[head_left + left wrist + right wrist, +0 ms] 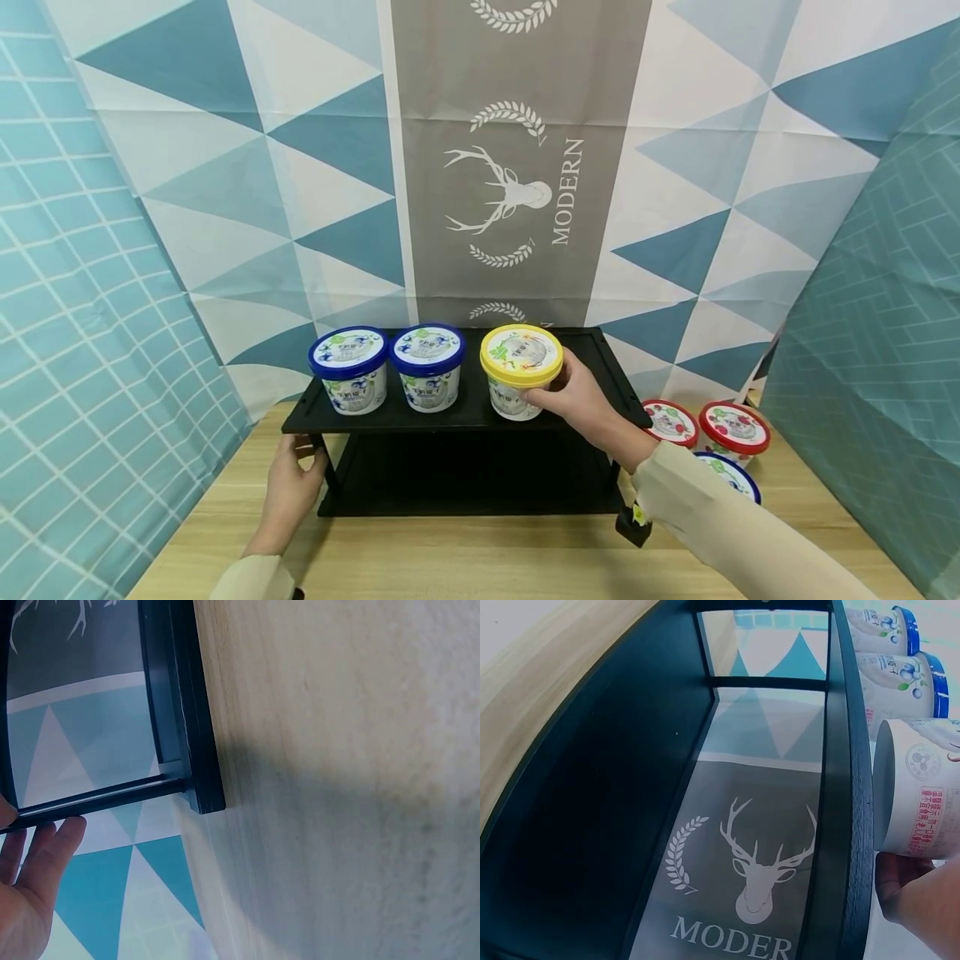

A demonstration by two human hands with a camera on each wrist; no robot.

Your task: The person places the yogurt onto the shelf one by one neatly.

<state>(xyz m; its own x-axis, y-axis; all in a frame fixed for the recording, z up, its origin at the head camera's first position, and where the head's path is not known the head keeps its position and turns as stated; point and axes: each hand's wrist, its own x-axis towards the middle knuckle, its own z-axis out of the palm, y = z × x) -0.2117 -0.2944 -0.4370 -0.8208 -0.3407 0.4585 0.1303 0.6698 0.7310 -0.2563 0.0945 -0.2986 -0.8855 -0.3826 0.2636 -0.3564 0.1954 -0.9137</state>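
My right hand (581, 396) grips a white paper tub with a yellow lid (521, 354) from its right side. The tub is upright over the right half of the black two-tier rack's top shelf (465, 408); in the right wrist view, part of its base (883, 787) shows by the shelf edge. I cannot tell whether it touches the shelf. Two tubs with blue lids, one at the left end (348, 367) and one beside it (429, 367), stand on that shelf. My left hand (291, 492) holds the rack's left side post (112, 799) between thumb and fingers.
Right of the rack, two red-lidded tubs (735, 429) and a blue-lidded tub (727, 475) stand on the wooden table (450, 554), partly behind my right sleeve. A small black object (632, 529) is at the rack's front right corner. Patterned cloth hangs behind and at both sides.
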